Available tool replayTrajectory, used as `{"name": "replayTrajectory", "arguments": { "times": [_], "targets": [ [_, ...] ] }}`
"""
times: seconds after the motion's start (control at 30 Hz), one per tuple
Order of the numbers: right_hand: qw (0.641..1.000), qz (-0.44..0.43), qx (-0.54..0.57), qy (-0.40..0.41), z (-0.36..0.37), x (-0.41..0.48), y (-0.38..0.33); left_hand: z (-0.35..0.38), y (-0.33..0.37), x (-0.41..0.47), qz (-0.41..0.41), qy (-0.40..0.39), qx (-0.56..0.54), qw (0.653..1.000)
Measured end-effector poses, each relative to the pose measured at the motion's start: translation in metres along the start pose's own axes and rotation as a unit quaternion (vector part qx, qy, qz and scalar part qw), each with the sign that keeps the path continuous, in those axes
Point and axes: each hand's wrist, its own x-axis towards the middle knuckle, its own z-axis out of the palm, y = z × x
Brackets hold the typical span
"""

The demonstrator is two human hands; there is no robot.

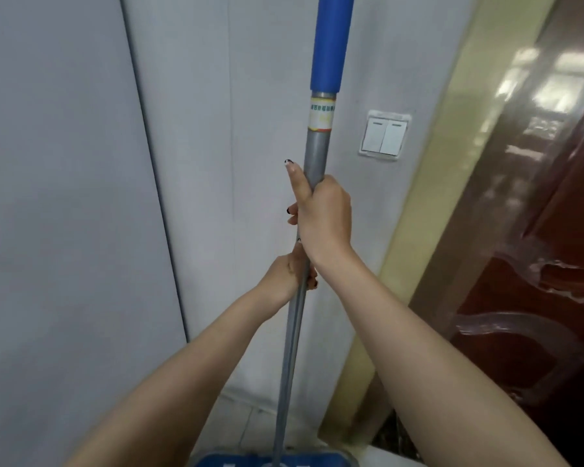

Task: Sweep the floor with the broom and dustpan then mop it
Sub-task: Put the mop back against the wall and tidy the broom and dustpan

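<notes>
Right up against the wall [64, 197], clutching the mop pole [314, 153] upright in both fists, right hand [322, 217] above left hand [284, 274], blue head [250, 461] down low. Could clip the light switch [383, 134] if tipped forward.

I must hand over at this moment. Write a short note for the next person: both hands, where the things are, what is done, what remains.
Right hand: grips the grey mop pole, below its blue grip.
Left hand: grips the same pole lower down.
The pole stands nearly upright before the wall, left of the light switch. The blue mop head shows at the bottom edge.
Done: cannot tell. The broom and dustpan are not in view.
Left: probably the mopping, but check the sweeping first.
</notes>
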Motion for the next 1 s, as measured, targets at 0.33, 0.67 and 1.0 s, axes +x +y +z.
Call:
{"name": "replayTrajectory", "arguments": {
  "times": [0.33, 0.67, 1.0],
  "targets": [
    [0.997, 0.022, 0.010, -0.067, 0.105, 0.057, 0.040, -0.053, -0.071, 0.105, -0.042, 0.028, 0.001, 0.999],
    [0.995, -0.002, -0.027, -0.101, 0.191, 0.119, 0.072, -0.093, -0.118, 0.193, -0.045, 0.000, -0.083, 0.996],
    [0.992, -0.046, -0.031, -0.112, 0.213, 0.148, 0.068, -0.108, -0.113, 0.220, -0.011, -0.005, -0.107, 0.994]
  ]
}}
